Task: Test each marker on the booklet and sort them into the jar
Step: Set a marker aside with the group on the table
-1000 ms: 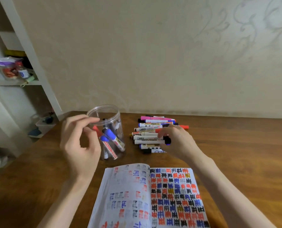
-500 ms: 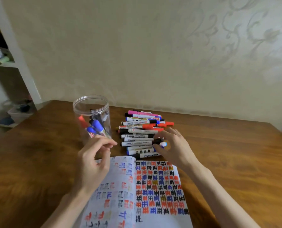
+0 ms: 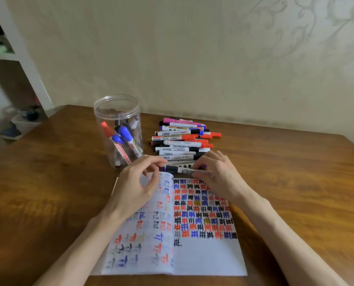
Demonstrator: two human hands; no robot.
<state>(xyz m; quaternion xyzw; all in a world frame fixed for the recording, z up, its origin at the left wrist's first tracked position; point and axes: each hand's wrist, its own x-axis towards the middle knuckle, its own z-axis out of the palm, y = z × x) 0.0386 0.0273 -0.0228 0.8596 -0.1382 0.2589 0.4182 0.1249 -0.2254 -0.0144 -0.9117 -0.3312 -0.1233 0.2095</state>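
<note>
Head view, marker [image 3: 180,169] over booklet [image 3: 209,256] edge, left grip [image 3: 136,186] and right grip [image 3: 219,176] clamped on it

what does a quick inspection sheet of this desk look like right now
surface: brown wooden table
job's things: open booklet, pages full of colour marks; clear jar upright, open-topped, a few markers inside; marker pile lying right of the jar
clutter: nothing seen
grippers: right hand pinches a white marker; left hand has fingertips at its black cap, grip unclear
cables: nothing seen
surroundings: patterned wall behind; white shelf far left
</note>
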